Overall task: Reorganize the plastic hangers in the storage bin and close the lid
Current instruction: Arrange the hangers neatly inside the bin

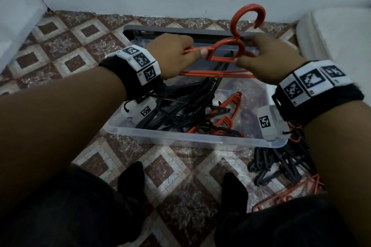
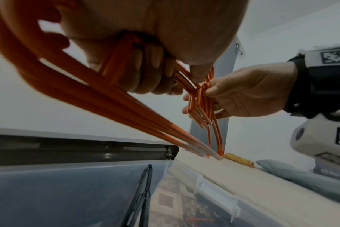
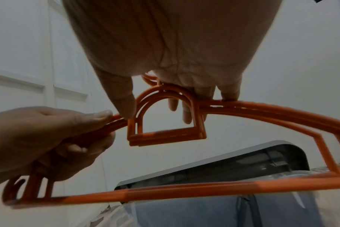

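I hold a stack of orange hangers [image 1: 220, 54] [image 2: 198, 104] [image 3: 165, 135] above the clear storage bin [image 1: 180, 138], hooks up. My left hand [image 1: 170, 54] [image 2: 145, 73] [image 3: 49, 138] grips the left shoulder of the stack. My right hand [image 1: 267, 60] [image 2: 243, 92] [image 3: 175, 61] pinches the stack at the arched neck and right shoulder. Inside the bin lie tangled black hangers [image 1: 180, 104] and a few more orange hangers [image 1: 222, 118]. The grey lid [image 1: 180, 34] [image 2: 78, 147] [image 3: 223, 165] leans behind the bin against the wall.
More black hangers [image 1: 281, 164] and orange ones [image 1: 291, 192] lie on the patterned floor to the right of the bin. My feet in black socks [image 1: 132, 178] stand in front of it. A white object [image 1: 337, 34] sits at the right, a white wall behind.
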The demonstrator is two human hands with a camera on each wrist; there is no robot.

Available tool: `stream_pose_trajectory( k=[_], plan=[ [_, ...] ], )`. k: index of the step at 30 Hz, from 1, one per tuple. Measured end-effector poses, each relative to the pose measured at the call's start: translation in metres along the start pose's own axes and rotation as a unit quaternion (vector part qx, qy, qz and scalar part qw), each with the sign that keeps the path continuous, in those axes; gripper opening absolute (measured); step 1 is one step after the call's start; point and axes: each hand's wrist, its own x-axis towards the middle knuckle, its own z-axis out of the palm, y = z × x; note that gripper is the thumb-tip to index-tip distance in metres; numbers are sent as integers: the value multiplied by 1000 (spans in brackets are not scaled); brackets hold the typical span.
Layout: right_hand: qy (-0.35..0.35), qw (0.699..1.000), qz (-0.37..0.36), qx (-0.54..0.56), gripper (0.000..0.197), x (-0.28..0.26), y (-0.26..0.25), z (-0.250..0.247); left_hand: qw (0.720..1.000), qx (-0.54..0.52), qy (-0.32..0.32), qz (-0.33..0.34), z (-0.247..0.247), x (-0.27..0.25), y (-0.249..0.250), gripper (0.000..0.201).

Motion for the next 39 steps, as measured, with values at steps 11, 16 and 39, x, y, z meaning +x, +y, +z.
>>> stream_pose_trajectory(
  k=[11, 16, 39],
  plan=[
    [66, 992, -104, 3, 23, 43, -25, 3, 998, -36, 0, -44, 5, 8, 5, 49],
    [52, 990, -127, -9, 19, 59, -10, 20, 997, -66, -12, -47, 22, 12, -8, 47],
    [185, 981, -18, 62, 21, 92, 57, 30, 871, -1, -453, 193, 255, 59, 79, 86]
  ],
)
